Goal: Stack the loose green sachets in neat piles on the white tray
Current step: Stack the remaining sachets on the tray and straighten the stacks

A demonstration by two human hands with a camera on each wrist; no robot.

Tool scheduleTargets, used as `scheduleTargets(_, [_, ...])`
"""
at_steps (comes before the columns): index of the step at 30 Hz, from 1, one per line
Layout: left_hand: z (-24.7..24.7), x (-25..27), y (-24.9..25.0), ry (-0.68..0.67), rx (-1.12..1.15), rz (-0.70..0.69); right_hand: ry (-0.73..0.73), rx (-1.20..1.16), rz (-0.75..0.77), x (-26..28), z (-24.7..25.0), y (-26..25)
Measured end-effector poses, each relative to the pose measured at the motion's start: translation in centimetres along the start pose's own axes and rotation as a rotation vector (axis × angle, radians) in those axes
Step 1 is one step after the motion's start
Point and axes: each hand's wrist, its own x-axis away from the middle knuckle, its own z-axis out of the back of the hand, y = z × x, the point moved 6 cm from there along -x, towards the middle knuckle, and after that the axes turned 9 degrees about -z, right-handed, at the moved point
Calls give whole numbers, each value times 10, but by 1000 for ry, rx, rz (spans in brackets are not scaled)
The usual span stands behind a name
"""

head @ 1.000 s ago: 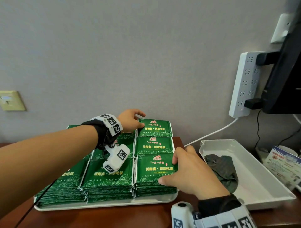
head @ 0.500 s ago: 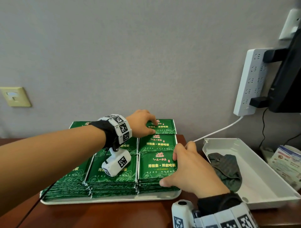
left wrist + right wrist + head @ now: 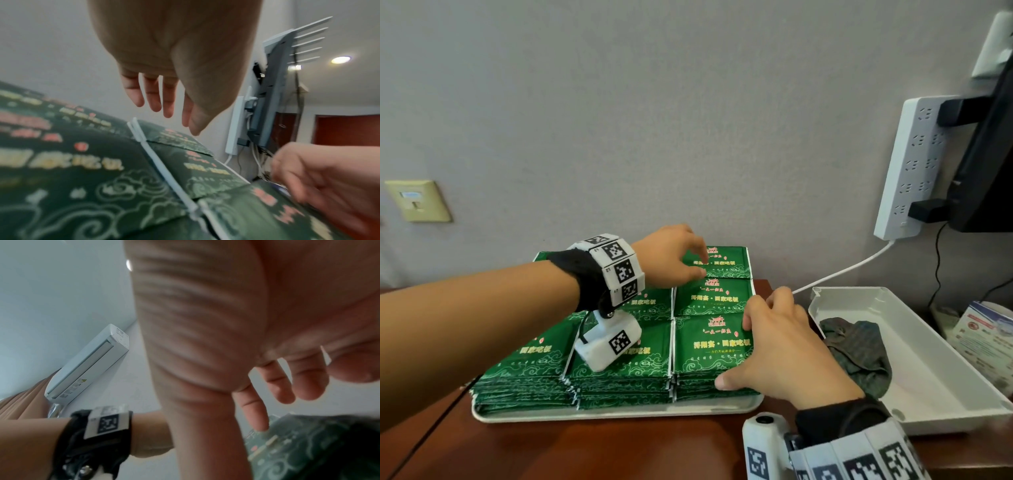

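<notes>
Green sachets (image 3: 709,346) lie in flat piles, three across and three deep, on the white tray (image 3: 619,413). My left hand (image 3: 674,257) hangs over the far right pile (image 3: 729,265); in the left wrist view its fingers (image 3: 152,97) are straight and just above the sachets (image 3: 180,139). My right hand (image 3: 780,346) rests against the near right pile. Its thumb presses the pile's front edge and its spread fingers lie along the right edge. In the right wrist view one fingertip (image 3: 257,418) touches a sachet (image 3: 308,443). Neither hand holds a sachet.
A white bin (image 3: 945,370) holding a dark cloth (image 3: 859,349) stands right of the tray on the brown table (image 3: 619,452). A power strip (image 3: 907,164) with a white cable (image 3: 842,270) and a black screen (image 3: 989,154) hang at the right. A leaflet (image 3: 986,332) lies behind the bin.
My left hand has moved right from the far middle pile to over the far right pile. My right hand has stayed at the near right pile.
</notes>
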Motion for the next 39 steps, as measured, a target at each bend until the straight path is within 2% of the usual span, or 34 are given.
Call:
scheduleTargets(4, [8,34,31,-157,-134,-99,66,39,62,3,3,-11])
scheduleTargets(9, [-8,89,45,-459,-300,-46,105,55,140,4,-2,-26])
scheduleTargets(12, [-20,104,43,-525,-360,-27,72,85,144,4,-9,-30])
scheduleTargets(39, [-37,120,30,-244,-303,35,74,108,138,1,-20,-35])
